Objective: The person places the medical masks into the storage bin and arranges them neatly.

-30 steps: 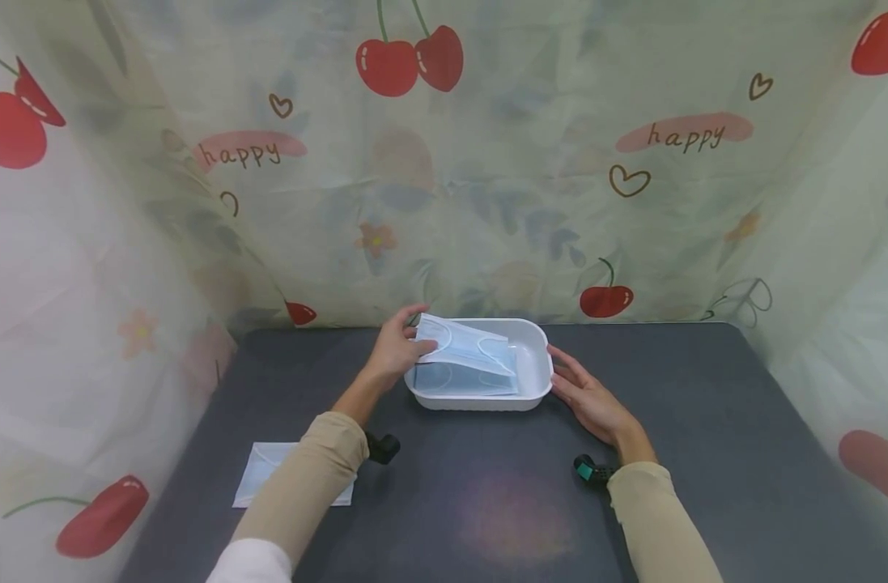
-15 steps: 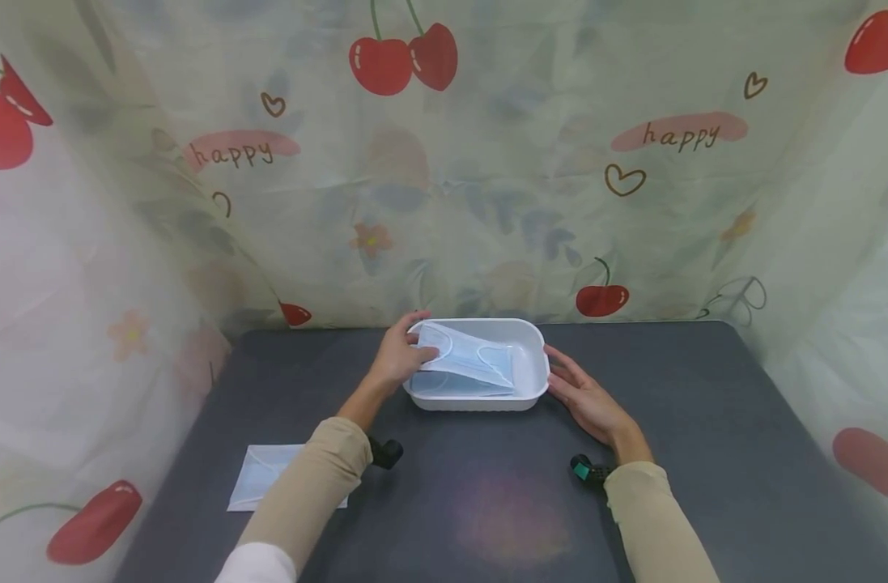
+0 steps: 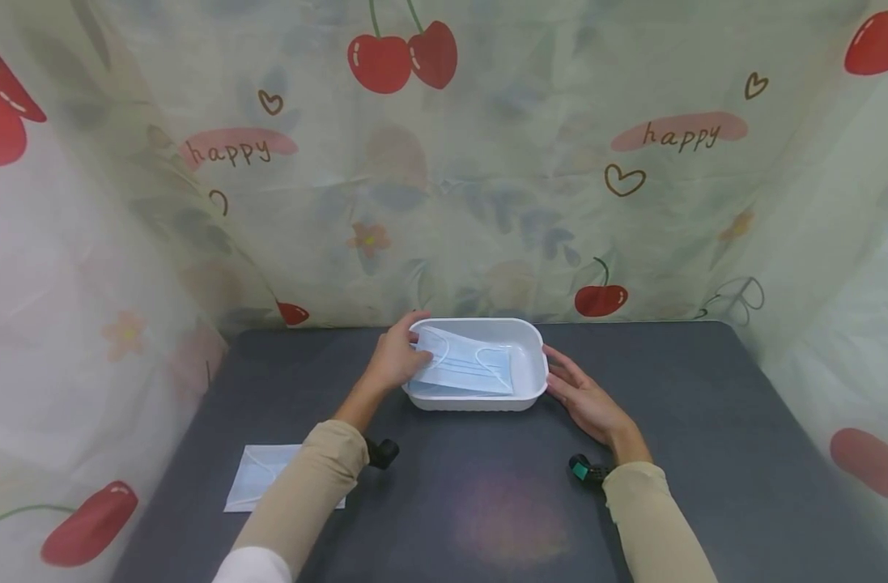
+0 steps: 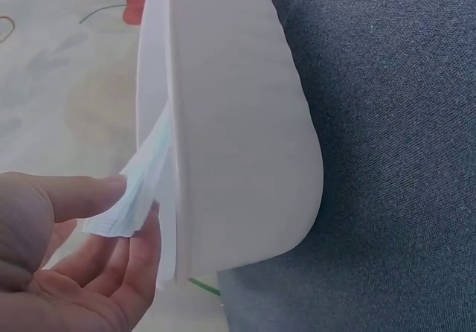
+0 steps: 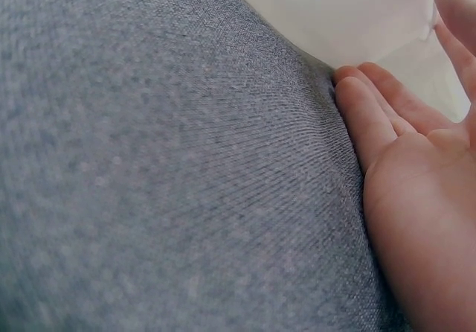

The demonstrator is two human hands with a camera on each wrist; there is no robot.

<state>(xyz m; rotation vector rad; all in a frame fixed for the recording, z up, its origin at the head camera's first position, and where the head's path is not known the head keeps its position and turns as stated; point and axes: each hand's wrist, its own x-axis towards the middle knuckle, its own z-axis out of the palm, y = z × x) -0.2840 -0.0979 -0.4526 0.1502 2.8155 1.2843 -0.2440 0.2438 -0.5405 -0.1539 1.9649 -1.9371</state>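
Note:
A pale blue pleated face mask (image 3: pixel 461 360) with white ear loops lies slanted inside the white plastic tray (image 3: pixel 527 332), over another blue layer. My left hand (image 3: pixel 396 356) reaches over the tray's left rim and pinches the mask's left end. In the left wrist view, the thumb (image 4: pixel 85 196) is on one side of the mask (image 4: pixel 134 190) and the fingers are on the other. At the tray's right end, my right hand (image 3: pixel 585 398) rests with fairly straight fingers touching the outer wall, as the right wrist view also shows.
Another face mask (image 3: pixel 257 478) lies on the dark grey table (image 3: pixel 487 470) at the left, partly hidden under the left forearm. A patterned curtain (image 3: pixel 444 202) stands behind the table and along both sides. Each wrist wears a small black camera.
My left hand has lowered the held mask deeper into the tray, so it now covers most of the layer beneath. The right hand stays at the tray's right end.

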